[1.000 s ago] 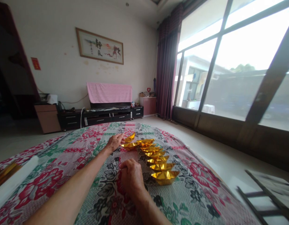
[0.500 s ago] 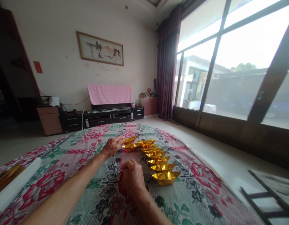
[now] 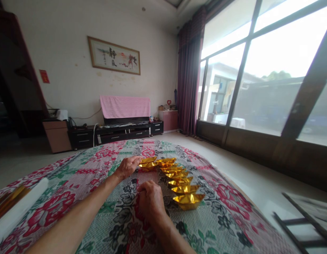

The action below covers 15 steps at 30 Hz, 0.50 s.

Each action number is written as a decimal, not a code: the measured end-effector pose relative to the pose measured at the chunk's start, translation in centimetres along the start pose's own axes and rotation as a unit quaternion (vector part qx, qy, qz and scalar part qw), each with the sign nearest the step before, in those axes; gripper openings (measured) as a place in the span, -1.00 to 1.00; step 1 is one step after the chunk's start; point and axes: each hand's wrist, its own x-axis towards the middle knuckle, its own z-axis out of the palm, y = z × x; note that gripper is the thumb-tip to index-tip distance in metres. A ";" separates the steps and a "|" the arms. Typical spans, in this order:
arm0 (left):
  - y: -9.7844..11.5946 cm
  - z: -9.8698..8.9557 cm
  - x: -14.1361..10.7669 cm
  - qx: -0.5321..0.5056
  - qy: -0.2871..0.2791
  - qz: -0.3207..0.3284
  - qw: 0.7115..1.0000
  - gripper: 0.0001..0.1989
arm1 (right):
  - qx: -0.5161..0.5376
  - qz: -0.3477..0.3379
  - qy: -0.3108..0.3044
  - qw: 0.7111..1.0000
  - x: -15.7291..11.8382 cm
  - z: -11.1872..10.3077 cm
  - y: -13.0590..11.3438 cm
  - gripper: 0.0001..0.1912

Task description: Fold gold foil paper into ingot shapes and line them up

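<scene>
Several gold foil boat shapes stand in a row on the flowered tablecloth, the nearest one [image 3: 188, 201] to the right of my right hand. My left hand [image 3: 128, 167] reaches to the far left end of the row, its fingers closed on the tip of a gold foil boat [image 3: 148, 160]. That boat lies close behind another one. My right hand [image 3: 150, 197] rests on the cloth left of the row, fingers curled in; whether anything is inside them is hidden.
Gold sheets [image 3: 11, 201] lie beside a white roll-like edge [image 3: 23, 210] at the table's left. The tablecloth [image 3: 100, 208] covers a round table. A dark-framed rack or chair [image 3: 298, 222] stands at the lower right, off the table.
The boat at my left fingertips has tipped lower and shifted slightly right, nearer the one in front of it. My right hand has barely moved.
</scene>
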 end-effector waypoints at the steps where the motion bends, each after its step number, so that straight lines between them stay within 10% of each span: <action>1: 0.0 0.0 0.0 0.000 -0.001 0.001 1.000 -0.54 | -0.001 0.000 -0.001 1.000 0.0 0.0 0.0 -0.72; 15: -0.4 0.8 0.2 0.000 0.021 -0.013 1.000 -0.54 | 0.005 -0.001 0.004 1.000 0.0 0.1 0.1 -0.72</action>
